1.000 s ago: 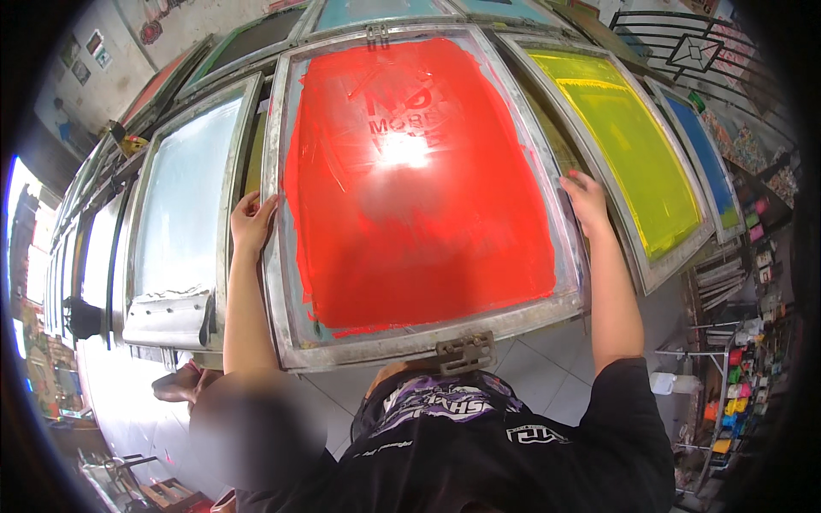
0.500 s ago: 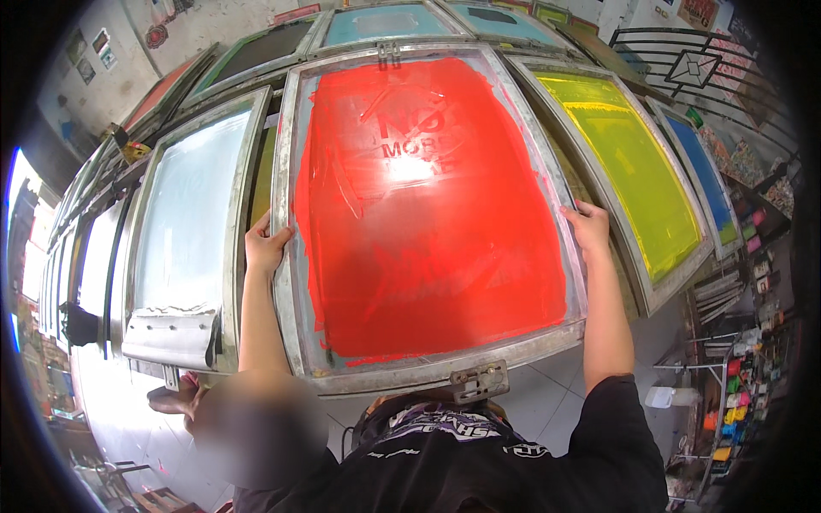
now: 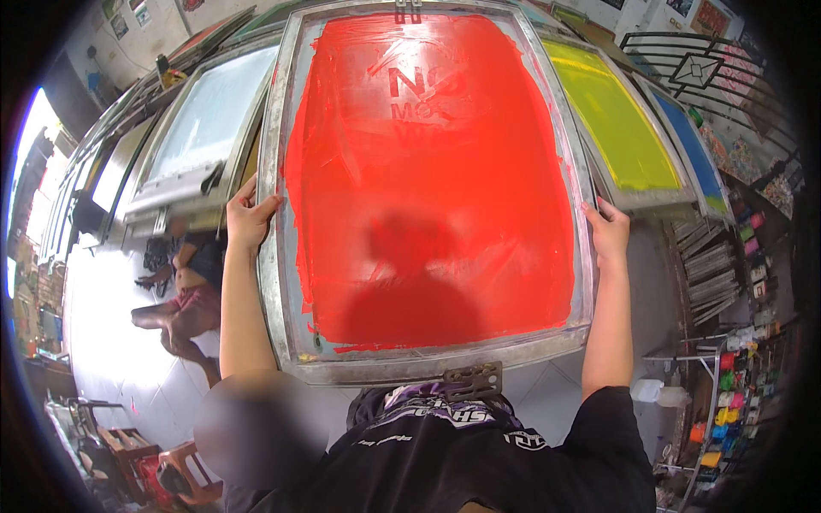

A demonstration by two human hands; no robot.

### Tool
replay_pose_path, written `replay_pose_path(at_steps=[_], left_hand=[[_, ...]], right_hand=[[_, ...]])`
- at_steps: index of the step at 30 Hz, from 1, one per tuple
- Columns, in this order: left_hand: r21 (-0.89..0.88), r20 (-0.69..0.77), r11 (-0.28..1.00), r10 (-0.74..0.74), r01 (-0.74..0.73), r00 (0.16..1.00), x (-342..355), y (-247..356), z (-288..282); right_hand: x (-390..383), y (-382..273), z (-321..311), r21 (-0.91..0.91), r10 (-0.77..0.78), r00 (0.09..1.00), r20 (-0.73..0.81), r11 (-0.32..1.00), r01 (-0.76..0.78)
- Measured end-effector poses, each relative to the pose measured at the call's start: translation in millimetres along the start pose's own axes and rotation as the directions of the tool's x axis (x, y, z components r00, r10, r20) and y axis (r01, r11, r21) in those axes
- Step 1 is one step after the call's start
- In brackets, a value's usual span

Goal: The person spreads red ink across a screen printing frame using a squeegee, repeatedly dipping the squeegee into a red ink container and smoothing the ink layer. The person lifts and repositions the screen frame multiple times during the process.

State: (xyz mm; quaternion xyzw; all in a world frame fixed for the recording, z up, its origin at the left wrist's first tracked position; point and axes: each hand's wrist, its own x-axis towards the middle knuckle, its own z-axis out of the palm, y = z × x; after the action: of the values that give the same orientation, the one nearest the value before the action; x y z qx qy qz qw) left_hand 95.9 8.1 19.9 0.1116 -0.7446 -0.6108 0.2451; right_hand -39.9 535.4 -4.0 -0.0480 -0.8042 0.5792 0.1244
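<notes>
A large screen-printing frame (image 3: 385,372) with a grey metal rim fills the middle of the view, close in front of my body. Red ink (image 3: 436,274) covers most of its mesh, around dark lettering near the far end. My left hand (image 3: 250,221) is closed on the left rim, thumb on top and fingers mostly hidden beneath. My right hand (image 3: 609,231) grips the right rim the same way. A metal bracket (image 3: 473,382) sits on the near rim against my shirt, and a smaller one (image 3: 408,12) is at the far rim. A shadow falls across the ink.
A pale-blue screen (image 3: 209,120) lies to the left; yellow (image 3: 616,120) and blue (image 3: 691,150) screens lie to the right. A person (image 3: 192,312) sits low at the left. Stacked frames (image 3: 705,265) and a rack of colourful containers (image 3: 734,402) stand at the right.
The red-inked screen has come away from the neighbouring screens toward me, still in both hands. The view has shifted back, showing more of the seated person and a dark shadow on the ink.
</notes>
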Motion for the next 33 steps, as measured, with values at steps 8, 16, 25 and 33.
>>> replay_pose_path(at_steps=[8, 16, 25, 33], left_hand=[[0.010, -0.033, 0.998, -0.057, 0.057, 0.998, -129.6, 13.3, -5.3], [0.055, -0.089, 0.998, 0.005, 0.000, 0.996, -172.3, -19.6, -6.4], [-0.196, -0.105, 0.980, -0.036, 0.015, 0.994, -215.9, -27.6, 10.2], [-0.070, -0.185, 0.997, -0.032, 0.020, 0.982, -246.6, -38.3, -0.9]], right_hand=[[-89.2, 30.0, -71.6, -0.003, 0.024, 0.999, 0.046, 1.000, -0.024], [-124.3, 62.7, -70.3, 0.138, 0.029, 0.999, 0.021, 0.990, -0.032], [-165.4, 147.8, -69.4, 0.289, -0.092, 0.974, -0.206, 0.946, 0.150], [-193.2, 164.6, -88.3, 0.498, -0.138, 0.974, -0.178, 0.841, 0.210]])
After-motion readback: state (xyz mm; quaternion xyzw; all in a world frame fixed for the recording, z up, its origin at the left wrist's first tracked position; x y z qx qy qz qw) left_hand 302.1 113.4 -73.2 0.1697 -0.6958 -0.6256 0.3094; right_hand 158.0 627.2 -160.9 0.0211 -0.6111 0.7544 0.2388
